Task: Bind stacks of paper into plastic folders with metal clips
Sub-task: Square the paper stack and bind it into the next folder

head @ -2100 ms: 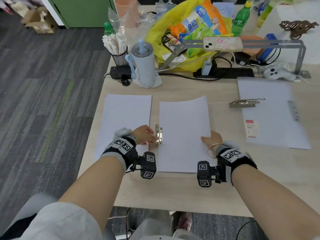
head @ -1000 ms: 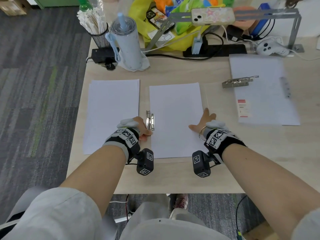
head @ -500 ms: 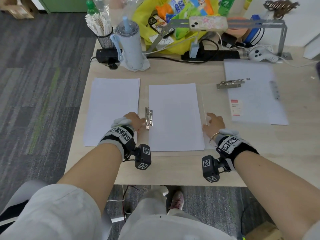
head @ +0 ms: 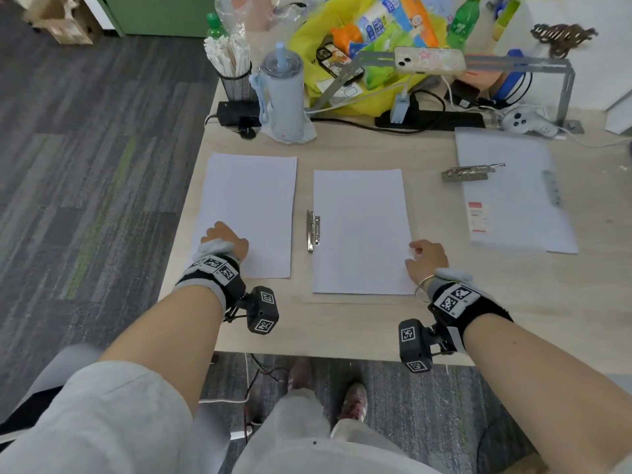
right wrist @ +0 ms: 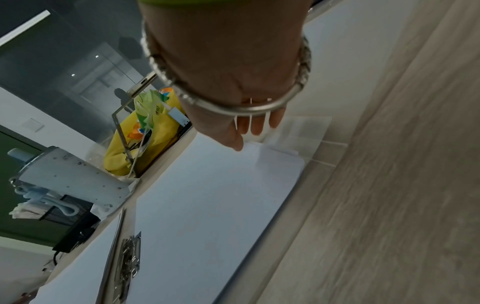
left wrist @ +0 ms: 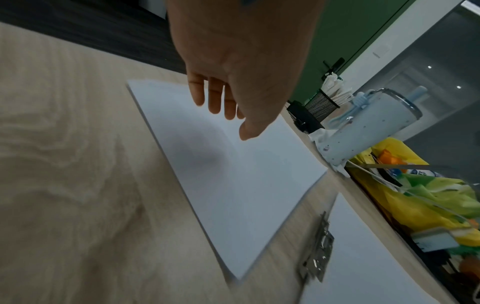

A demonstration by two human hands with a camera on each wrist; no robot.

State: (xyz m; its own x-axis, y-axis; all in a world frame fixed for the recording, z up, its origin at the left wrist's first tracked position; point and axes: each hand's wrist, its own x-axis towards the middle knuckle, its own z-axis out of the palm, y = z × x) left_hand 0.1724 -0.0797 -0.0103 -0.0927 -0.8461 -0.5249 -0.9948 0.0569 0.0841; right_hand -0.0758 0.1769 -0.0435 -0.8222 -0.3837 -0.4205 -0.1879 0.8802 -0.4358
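Two white paper stacks lie side by side on the wooden table. My left hand [head: 224,239] hovers flat over the near corner of the left stack [head: 249,206], fingers [left wrist: 215,102] relaxed and holding nothing. A metal clip [head: 313,230] lies shut along the left edge of the middle stack [head: 360,230], which sits on a clear plastic folder [right wrist: 306,131]. My right hand [head: 425,258] rests at the right edge of that stack, thumb and fingers [right wrist: 254,127] touching the paper edge and the folder, not curled round anything.
A second folder with paper [head: 513,200] and its raised clip [head: 468,172] lies at the right. Along the back stand a blue tumbler [head: 284,97], a mesh cup of sticks [head: 236,77], a yellow bag [head: 359,97], a power strip [head: 431,119] and a phone stand [head: 429,59].
My left hand has left the metal clip and moved left onto the left paper stack. My right hand stays at the right edge of the middle stack.
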